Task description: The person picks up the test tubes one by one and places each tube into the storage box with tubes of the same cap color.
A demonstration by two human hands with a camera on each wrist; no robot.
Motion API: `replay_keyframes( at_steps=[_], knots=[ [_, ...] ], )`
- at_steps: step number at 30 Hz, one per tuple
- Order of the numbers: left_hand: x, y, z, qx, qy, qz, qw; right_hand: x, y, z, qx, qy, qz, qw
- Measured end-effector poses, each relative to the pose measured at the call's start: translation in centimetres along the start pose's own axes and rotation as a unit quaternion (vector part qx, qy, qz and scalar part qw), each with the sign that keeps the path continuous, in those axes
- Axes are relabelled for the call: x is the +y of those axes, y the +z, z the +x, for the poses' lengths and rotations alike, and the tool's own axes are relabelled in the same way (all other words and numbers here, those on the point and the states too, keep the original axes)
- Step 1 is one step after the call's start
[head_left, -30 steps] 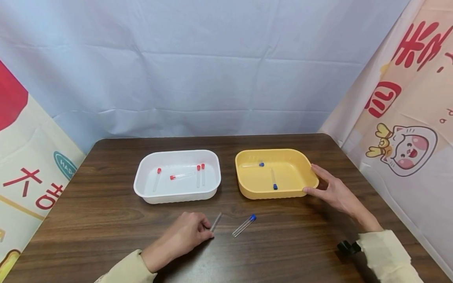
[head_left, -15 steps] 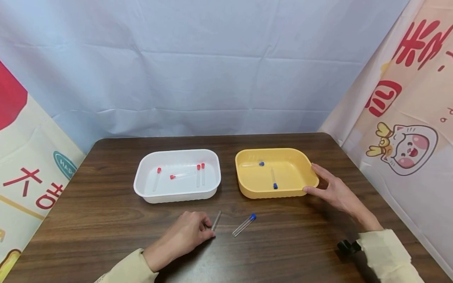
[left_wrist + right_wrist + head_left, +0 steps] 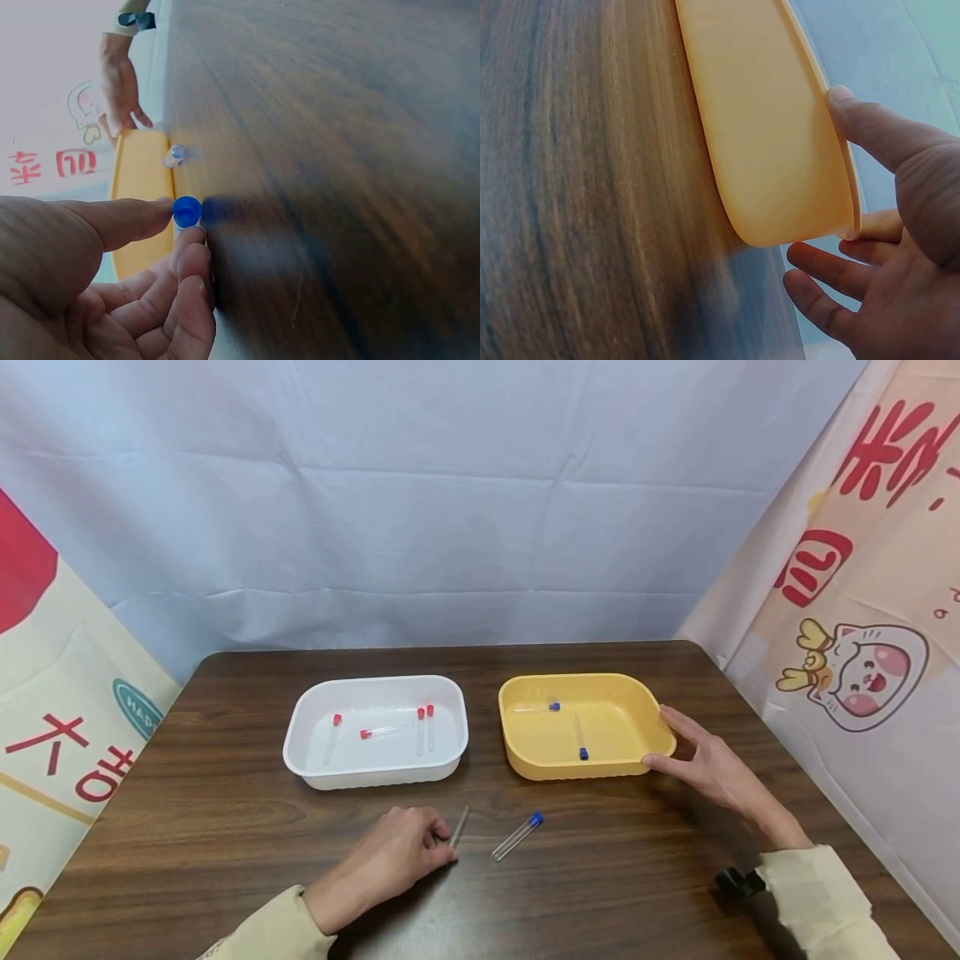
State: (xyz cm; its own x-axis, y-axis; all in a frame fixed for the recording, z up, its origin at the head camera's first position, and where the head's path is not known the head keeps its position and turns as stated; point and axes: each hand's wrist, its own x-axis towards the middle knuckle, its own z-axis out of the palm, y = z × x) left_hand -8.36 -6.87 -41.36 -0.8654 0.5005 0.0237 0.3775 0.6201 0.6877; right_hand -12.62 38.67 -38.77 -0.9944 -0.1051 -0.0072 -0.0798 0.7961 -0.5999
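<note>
My left hand [image 3: 401,852] pinches a clear test tube [image 3: 461,827] low over the brown table between thumb and fingers. Its blue cap [image 3: 187,212] shows at the fingertips in the left wrist view; in the head view the hand hides that end. A second blue-capped test tube [image 3: 517,837] lies on the table just to the right. At the right front corner of a yellow tray [image 3: 577,771], my right hand [image 3: 716,768] holds the rim, thumb on the front edge and a finger on the side. In the right wrist view its other fingers spread near the tray's corner.
Two blue-capped tubes [image 3: 582,743] lie in the yellow tray. To its left stands a white tray [image 3: 375,778] with several red-capped tubes [image 3: 386,732] inside. A pale cloth [image 3: 420,527] hangs behind the table [image 3: 187,827], with printed cloths at both sides.
The left hand has shifted very slightly right with the test tube, which is turned a little more upright in the head view. The right hand and both trays stay put.
</note>
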Motion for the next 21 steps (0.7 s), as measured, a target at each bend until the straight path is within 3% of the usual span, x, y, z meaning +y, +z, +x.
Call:
replay_keyframes(
  at_steps=[10, 21],
  knots=[
    [0.17, -0.04, 0.04, -0.004, -0.006, 0.051, 0.9987, -0.01, 0.1, -0.02, 0.013, -0.018, 0.0, 1.0],
    [0.19, -0.04, 0.05, -0.001, -0.006, 0.073, 0.9973, 0.02, 0.13, -0.01, 0.016, -0.023, -0.002, 1.0]
  ],
)
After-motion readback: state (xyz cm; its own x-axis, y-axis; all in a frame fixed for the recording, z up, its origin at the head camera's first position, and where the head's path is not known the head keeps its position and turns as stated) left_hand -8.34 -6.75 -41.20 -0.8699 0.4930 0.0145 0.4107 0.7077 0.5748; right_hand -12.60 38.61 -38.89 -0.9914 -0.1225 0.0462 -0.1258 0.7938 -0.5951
